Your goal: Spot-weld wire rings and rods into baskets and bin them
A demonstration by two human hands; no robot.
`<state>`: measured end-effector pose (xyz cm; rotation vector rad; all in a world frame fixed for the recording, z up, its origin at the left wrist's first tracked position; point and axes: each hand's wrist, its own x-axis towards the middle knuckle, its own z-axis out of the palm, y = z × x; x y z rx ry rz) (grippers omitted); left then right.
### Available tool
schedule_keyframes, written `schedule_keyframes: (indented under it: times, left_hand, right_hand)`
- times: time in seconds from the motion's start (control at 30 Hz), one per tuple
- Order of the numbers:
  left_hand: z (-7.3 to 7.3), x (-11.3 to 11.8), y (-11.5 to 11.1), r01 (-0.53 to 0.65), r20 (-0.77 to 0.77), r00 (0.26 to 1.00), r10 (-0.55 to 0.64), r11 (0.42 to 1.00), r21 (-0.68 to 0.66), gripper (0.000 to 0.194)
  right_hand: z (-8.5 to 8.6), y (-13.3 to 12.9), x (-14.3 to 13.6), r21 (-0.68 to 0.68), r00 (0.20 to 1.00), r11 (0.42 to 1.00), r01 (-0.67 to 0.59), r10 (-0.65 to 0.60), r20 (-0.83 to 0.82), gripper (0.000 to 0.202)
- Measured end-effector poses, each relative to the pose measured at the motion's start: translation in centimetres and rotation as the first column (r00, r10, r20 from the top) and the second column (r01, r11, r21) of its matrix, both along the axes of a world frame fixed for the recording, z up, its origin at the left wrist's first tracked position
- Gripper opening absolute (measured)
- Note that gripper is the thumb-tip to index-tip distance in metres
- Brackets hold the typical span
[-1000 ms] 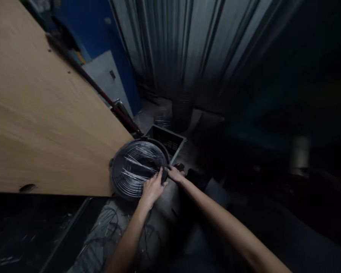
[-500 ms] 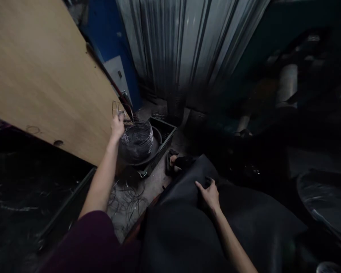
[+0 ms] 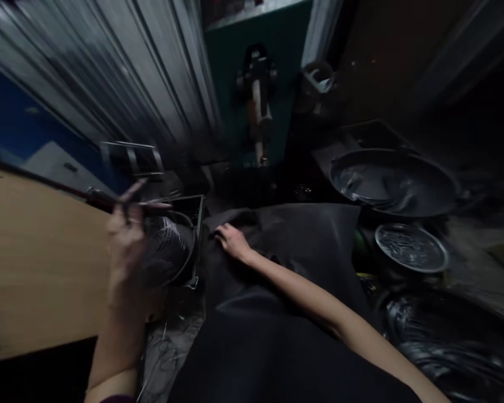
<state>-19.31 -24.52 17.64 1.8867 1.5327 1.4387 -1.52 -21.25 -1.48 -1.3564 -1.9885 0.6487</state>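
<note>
My left hand is raised beside the wire coil, smeared by motion. Its fingers are closed around a reddish tool with two thin arms spread apart; its exact kind is blurred. To the right of that hand, the coil of metal wire sits in a round pan inside a dark crate. My right hand lies on the dark apron over my lap. Its fingers are bent, with something dark at their tips that I cannot make out.
A wooden board stands on the left. Ahead is a green machine beside corrugated metal sheet. A wide pan and a round tray of small metal pieces are on the right. Loose wire litters the floor.
The view has swung right, bringing the green machine and the pans into sight. My left hand has come away from the top of the coil. My right hand stays on the apron.
</note>
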Motion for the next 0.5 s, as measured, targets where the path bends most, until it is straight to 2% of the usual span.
schedule_keyframes:
  times: [0.07, 0.13, 0.23, 0.27, 0.33, 0.4, 0.43, 0.5]
  left_hand:
    - [-3.3, 3.9, 1.9, 0.204, 0.059, 0.978, -0.199, 0.975, -0.092, 0.045]
    - [-7.7, 8.0, 3.5, 0.406, 0.190, 0.910, -0.370, 0.889, -0.211, 0.051]
    - [-15.1, 13.6, 3.7, 0.612, 0.387, 0.779, -0.494, 0.734, -0.295, 0.056]
    - [-17.5, 15.0, 3.1, 0.656, 0.436, 0.744, -0.506, 0.674, -0.338, 0.056]
    - [-21.3, 16.9, 0.9, 0.723, 0.464, 0.691, -0.555, 0.540, -0.431, 0.054]
    - [-23.6, 17.6, -1.6, 0.762, 0.431, 0.642, -0.634, 0.466, -0.451, 0.047]
    - [-24.2, 17.5, -2.7, 0.778, 0.412, 0.619, -0.669, 0.448, -0.441, 0.044]
    - [-24.4, 17.2, -3.9, 0.797, 0.408, 0.595, -0.693, 0.440, -0.414, 0.040]
  right_hand:
    - [-0.4, -0.9, 2.0, 0.043, 0.982, 0.985, -0.164, 0.159, 0.102, 0.031]
    - [-1.7, -2.9, 6.4, 0.062, 0.946, 0.982, -0.181, 0.156, 0.285, 0.039]
    - [-4.8, -7.8, 14.0, 0.056, 0.834, 0.990, 0.130, -0.140, 0.533, 0.039]
    - [-5.8, -9.8, 15.8, 0.027, 0.790, 0.984, 0.177, -0.159, 0.592, 0.040]
    - [-7.5, -13.5, 17.5, -0.039, 0.706, 0.977, 0.208, -0.122, 0.698, 0.038]
    - [-8.4, -16.3, 17.1, -0.099, 0.659, 0.973, 0.206, -0.063, 0.749, 0.038]
    - [-8.6, -17.2, 16.5, -0.123, 0.651, 0.971, 0.206, -0.042, 0.758, 0.038]
    - [-8.4, -18.0, 15.3, -0.160, 0.658, 0.967, 0.198, -0.010, 0.753, 0.039]
